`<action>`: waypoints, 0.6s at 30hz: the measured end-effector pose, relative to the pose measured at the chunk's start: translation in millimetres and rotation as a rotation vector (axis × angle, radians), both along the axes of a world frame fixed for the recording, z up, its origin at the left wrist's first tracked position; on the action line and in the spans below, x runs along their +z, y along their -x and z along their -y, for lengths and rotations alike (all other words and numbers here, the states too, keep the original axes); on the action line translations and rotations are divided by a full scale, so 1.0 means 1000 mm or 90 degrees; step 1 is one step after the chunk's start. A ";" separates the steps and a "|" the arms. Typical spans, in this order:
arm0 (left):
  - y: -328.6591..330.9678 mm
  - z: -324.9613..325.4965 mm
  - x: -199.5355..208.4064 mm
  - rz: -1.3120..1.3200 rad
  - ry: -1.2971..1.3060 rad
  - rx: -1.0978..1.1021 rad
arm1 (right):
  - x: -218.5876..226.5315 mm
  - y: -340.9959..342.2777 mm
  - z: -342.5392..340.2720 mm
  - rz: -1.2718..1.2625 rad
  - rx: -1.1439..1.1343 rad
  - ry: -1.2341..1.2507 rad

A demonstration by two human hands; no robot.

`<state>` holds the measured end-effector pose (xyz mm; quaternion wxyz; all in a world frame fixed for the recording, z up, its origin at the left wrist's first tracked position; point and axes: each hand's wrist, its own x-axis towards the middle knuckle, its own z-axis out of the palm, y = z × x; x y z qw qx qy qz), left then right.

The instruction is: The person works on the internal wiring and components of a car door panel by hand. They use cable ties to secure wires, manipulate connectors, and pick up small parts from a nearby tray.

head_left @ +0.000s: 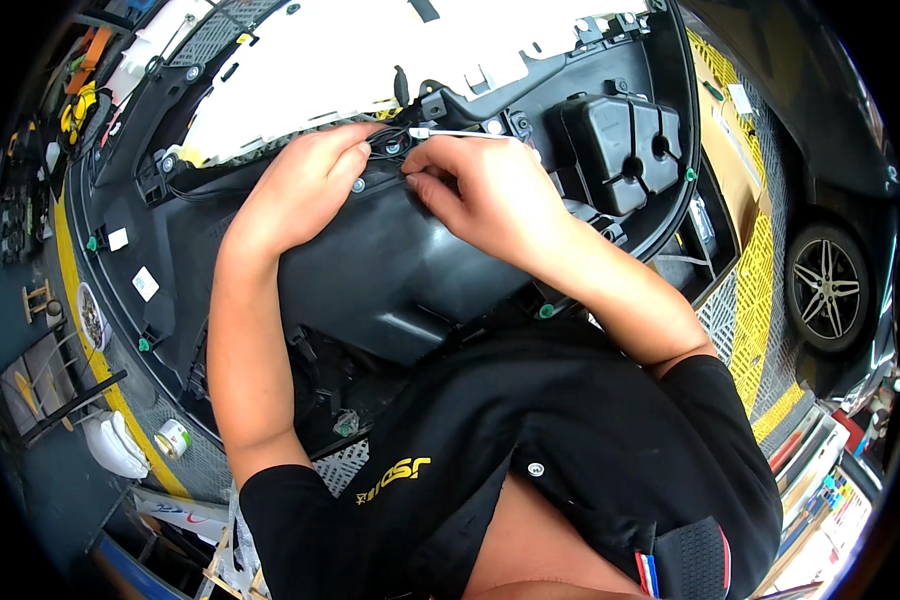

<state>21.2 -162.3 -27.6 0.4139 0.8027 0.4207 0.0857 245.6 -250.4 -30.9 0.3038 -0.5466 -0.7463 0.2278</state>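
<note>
A black car door panel [370, 270] lies inner side up before me, with white padding [340, 75] over its far half. My left hand [315, 175] is closed at the padding's near edge, its fingers on a coil of thin black cable [390, 140]. Close by on the right, my right hand [475, 185] has thumb and forefinger drawn together beside the coil. What sits between those fingertips is hidden. A slim white strip with a small block-like end [422, 133] runs from the coil along the top of my right hand.
A black box-shaped part [625, 145] sits on the panel's right side. Green clips [545, 311] line its rim. To the right stands a dark car with a spoked wheel [827, 285]. A tin [173, 438] and a white bundle [116, 443] lie on the floor at left.
</note>
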 end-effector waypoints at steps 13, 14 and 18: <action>-0.002 0.002 0.003 0.036 0.024 0.018 | -0.017 0.018 -0.010 -0.115 -0.072 0.002; -0.002 0.003 0.005 0.031 -0.002 0.018 | -0.017 0.019 -0.009 -0.119 -0.073 -0.003; -0.003 0.004 0.008 0.010 -0.047 0.033 | -0.020 0.020 -0.011 -0.100 -0.078 -0.006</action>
